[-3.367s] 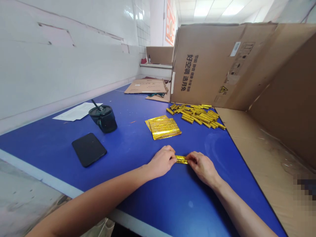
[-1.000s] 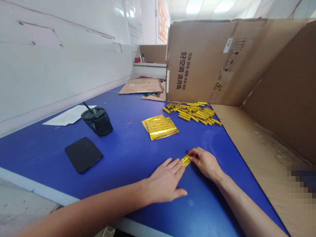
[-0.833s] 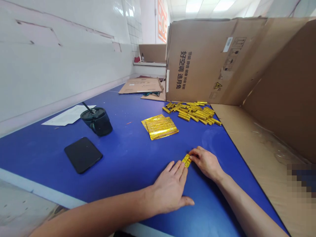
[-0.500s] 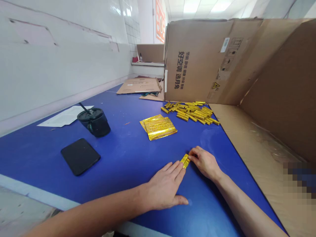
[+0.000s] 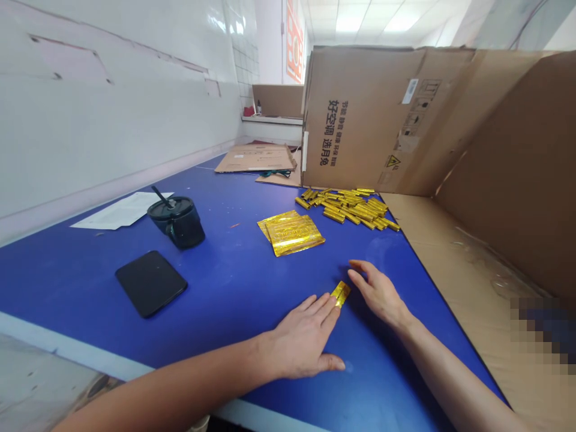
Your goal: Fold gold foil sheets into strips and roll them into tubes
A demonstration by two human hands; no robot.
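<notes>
My left hand (image 5: 308, 336) lies flat on the blue table, its fingers stretched out. The fingertips press on a small folded gold foil wrapper (image 5: 342, 291) and cover its lower left part. Just right of the wrapper, my right hand (image 5: 377, 294) hovers with thumb and fingers apart and nothing between them. Farther back lie several flat gold foil sheets (image 5: 294, 235), overlapping each other. Behind them to the right is a loose pile of narrow gold foil rolls (image 5: 355, 207).
A dark lidded mug (image 5: 182, 222) with a straw or handle sticking up stands at the left, beside white paper (image 5: 123, 211). In front of it lies a black phone-like slab (image 5: 151, 283). A large cardboard box (image 5: 369, 120) walls the back and right; flat cardboard (image 5: 254, 157) lies behind.
My right hand has let go of the wrapper's right edge and drawn slightly away, its fingers spreading. The left hand stays pressed on the wrapper. The view has shifted a little.
</notes>
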